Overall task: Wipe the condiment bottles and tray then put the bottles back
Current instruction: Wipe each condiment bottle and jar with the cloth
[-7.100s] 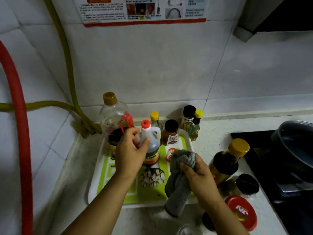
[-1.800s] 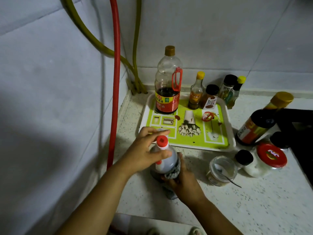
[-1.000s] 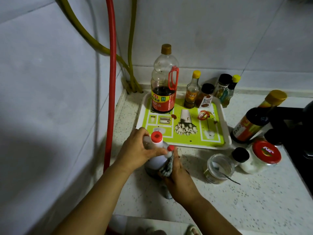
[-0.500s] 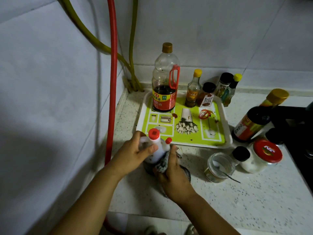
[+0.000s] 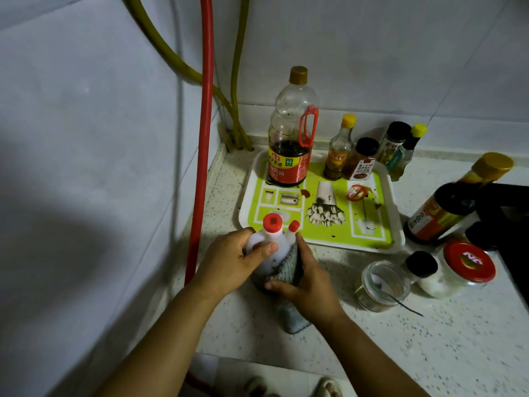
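Observation:
My left hand (image 5: 232,262) grips the shoulder of a small white bottle with two red caps (image 5: 273,234), held over the counter just in front of the tray. My right hand (image 5: 309,282) holds a grey cloth (image 5: 287,270) wrapped around the bottle's lower body; the cloth's tail hangs down toward the counter. The green and white tray (image 5: 369,239) lies behind, stained with sauce spots. On its back edge stand a large soy sauce bottle (image 5: 290,138), a yellow-capped bottle (image 5: 339,149) and a black-lidded spice jar (image 5: 361,160).
Two more small bottles (image 5: 400,147) stand behind the tray. At the right are a dark gold-capped bottle (image 5: 455,202), a red-lidded jar (image 5: 466,266), a black-capped white jar (image 5: 423,270) and an open glass jar (image 5: 382,285). A red hose (image 5: 203,138) runs down the left wall.
The bottle has turned a little in my hands. My right hand with the cloth has shifted around its lower body. The tray and the other bottles are unmoved.

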The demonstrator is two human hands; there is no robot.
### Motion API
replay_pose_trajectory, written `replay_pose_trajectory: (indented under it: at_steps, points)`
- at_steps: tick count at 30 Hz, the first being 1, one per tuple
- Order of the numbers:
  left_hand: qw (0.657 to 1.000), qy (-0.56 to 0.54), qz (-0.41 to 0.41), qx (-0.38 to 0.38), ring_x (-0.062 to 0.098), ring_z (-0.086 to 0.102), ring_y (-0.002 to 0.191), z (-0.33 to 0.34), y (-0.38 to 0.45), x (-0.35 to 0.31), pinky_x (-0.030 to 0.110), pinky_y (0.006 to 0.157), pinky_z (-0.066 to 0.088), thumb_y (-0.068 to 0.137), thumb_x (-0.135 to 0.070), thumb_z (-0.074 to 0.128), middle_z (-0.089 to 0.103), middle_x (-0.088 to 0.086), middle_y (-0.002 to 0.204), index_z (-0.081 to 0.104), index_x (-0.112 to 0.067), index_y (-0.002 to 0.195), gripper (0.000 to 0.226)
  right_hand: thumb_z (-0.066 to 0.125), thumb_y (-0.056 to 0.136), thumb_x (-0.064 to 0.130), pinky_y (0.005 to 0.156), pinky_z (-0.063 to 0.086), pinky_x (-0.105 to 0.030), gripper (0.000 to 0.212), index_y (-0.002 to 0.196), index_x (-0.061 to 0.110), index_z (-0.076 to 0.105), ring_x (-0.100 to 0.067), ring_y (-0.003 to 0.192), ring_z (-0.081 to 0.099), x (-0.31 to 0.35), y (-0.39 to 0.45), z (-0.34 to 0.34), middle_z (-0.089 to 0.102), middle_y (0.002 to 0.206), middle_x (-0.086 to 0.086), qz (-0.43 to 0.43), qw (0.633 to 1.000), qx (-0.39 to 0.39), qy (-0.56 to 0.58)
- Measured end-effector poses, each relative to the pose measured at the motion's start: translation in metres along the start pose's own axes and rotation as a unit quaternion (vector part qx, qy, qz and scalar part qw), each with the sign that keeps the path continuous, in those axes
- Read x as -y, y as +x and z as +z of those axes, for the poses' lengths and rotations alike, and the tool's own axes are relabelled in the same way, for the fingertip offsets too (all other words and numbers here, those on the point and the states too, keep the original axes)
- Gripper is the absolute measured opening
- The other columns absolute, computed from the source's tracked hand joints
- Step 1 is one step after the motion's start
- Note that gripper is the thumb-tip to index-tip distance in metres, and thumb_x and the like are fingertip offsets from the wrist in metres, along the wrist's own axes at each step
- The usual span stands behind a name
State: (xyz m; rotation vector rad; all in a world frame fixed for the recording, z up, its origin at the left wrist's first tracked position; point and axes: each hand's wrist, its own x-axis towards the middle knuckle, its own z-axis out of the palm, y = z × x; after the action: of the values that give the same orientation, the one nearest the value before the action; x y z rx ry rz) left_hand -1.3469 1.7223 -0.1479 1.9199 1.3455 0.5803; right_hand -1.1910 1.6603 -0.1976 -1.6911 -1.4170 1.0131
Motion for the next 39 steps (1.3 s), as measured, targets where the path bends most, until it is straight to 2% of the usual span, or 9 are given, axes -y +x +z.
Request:
replay_pose_trajectory:
  at_steps: [7,11,15,18,23,27,32,35,39]
  points:
    - [1.0,0.008,-0.002,-0.024,0.011,0.063,0.082,0.003,0.002,-0.003,0.023,0.07,0.051,0.082,-0.047,0.061,0.068,-0.005,0.087,0.068,-0.014,0.093,0.035,0.077,0.072,0.037,0.079,0.046,-0.025,0.07,0.131,0.019,0.043,-0.023,0.107,0.06,-0.006,0.004,0.008,0.064,0.12,-0.003,0.091,0.987,-0.011,-0.133]
    - [0.996,0.046,-0.014,-0.07,0.011,0.057,0.073,0.009,0.001,-0.006,0.014,0.057,0.038,0.081,-0.052,0.06,0.06,-0.005,0.077,0.056,-0.022,0.079,0.03,0.065,0.083,0.029,0.068,0.045,-0.025,0.045,0.125,0.017,0.05,-0.025,0.092,0.065,-0.004,-0.001,0.01,0.07,0.105,-0.006,0.044,0.976,-0.063,-0.204]
    - [0.994,0.066,-0.062,-0.054,0.014,0.057,0.091,0.008,0.007,-0.004,0.018,0.065,0.043,0.075,-0.066,0.057,0.06,-0.001,0.107,0.045,-0.02,0.125,0.069,0.068,0.068,0.012,0.05,0.048,-0.021,0.055,0.122,0.006,0.06,-0.024,0.067,0.07,-0.003,-0.008,0.012,0.074,0.086,-0.009,-0.094,0.945,-0.172,-0.262]
    - [0.992,0.102,-0.053,0.043,0.017,0.052,0.103,0.002,0.009,-0.003,0.026,0.081,0.043,0.068,-0.083,0.031,0.052,0.004,0.123,0.033,-0.036,0.14,0.086,0.06,0.071,0.019,0.071,0.057,-0.033,0.052,0.122,0.008,0.059,-0.029,0.097,0.068,0.004,-0.01,0.019,0.071,0.108,-0.011,-0.212,0.907,-0.222,-0.289]
    - [0.989,0.122,-0.052,0.071,0.013,0.046,0.096,-0.002,0.006,-0.01,0.023,0.079,0.035,0.069,-0.072,0.015,0.045,0.006,0.119,0.042,-0.04,0.136,0.079,0.048,0.083,0.017,0.1,0.039,-0.039,0.053,0.136,0.01,0.041,-0.031,0.129,0.04,-0.008,-0.012,0.033,0.059,0.129,-0.012,-0.253,0.899,-0.201,-0.295]
    - [0.994,0.066,-0.057,0.06,0.012,0.051,0.088,-0.005,0.005,-0.006,0.021,0.069,0.038,0.062,-0.087,0.001,0.048,0.003,0.106,0.054,-0.045,0.099,0.077,0.049,0.085,0.013,0.105,0.038,-0.038,0.05,0.135,0.011,0.042,-0.03,0.134,0.037,-0.026,-0.016,0.029,0.053,0.134,-0.012,-0.298,0.887,-0.178,-0.304]
    - [0.993,-0.032,-0.11,0.024,0.018,0.056,0.103,-0.006,0.017,0.01,0.029,0.084,0.042,0.094,-0.052,0.028,0.058,0.005,0.117,0.055,-0.018,0.114,0.048,0.075,0.067,0.007,0.112,0.028,-0.032,0.103,0.149,0.015,0.013,-0.02,0.142,0.017,-0.034,-0.018,0.027,0.043,0.138,-0.012,-0.282,0.898,-0.144,-0.304]
    - [0.993,-0.063,-0.065,0.08,0.01,0.048,0.123,-0.006,0.019,0.019,0.026,0.102,0.037,0.098,-0.026,0.045,0.052,-0.007,0.135,0.052,-0.025,0.13,0.033,0.09,0.047,0.014,0.102,0.032,-0.032,0.134,0.148,0.013,0.003,-0.029,0.133,0.036,-0.032,-0.019,0.028,0.05,0.134,-0.02,-0.213,0.914,-0.096,-0.332]
    - [0.99,-0.087,-0.066,0.091,0.007,0.054,0.116,-0.006,0.016,0.026,0.029,0.101,0.044,0.092,-0.021,0.057,0.06,-0.009,0.126,0.053,-0.031,0.127,0.036,0.093,0.039,0.021,0.088,0.046,-0.022,0.141,0.148,0.008,0.005,-0.032,0.114,0.059,-0.027,-0.016,0.026,0.051,0.134,-0.022,-0.128,0.936,-0.062,-0.321]
